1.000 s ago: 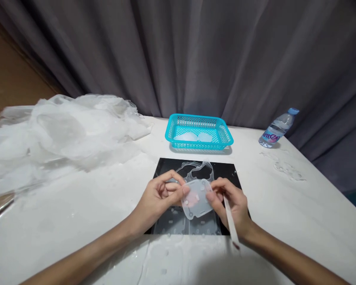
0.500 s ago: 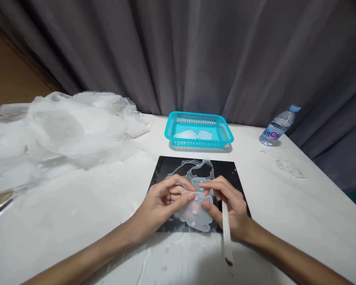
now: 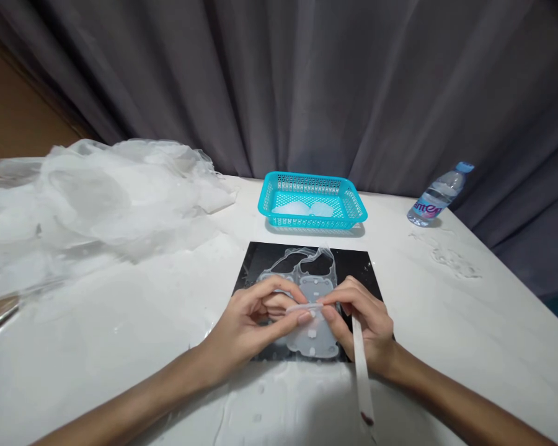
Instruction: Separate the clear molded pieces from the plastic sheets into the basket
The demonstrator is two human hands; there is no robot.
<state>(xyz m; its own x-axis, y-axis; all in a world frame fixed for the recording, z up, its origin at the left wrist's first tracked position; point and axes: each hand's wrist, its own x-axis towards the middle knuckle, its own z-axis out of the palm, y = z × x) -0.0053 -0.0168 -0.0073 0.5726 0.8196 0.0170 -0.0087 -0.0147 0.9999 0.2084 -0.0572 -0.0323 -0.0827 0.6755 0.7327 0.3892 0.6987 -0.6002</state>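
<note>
My left hand and my right hand meet over a black mat and together pinch a small translucent plastic piece with little holes along its rim. The piece hangs down from my fingertips over the mat's near half. My right hand also grips a thin white stick with a dark red tip that points back toward me. Behind my fingers a clear film sheet with cut-out openings lies on the mat.
A turquoise mesh basket with pale pieces inside stands behind the mat. A heap of crumpled clear plastic covers the table's left side. A water bottle lies at the far right. A grey curtain hangs behind the white table.
The translucent piece was held up flat facing me, then lowered toward the mat; now both hands pinch its top edge. The stick has stayed in my right hand.
</note>
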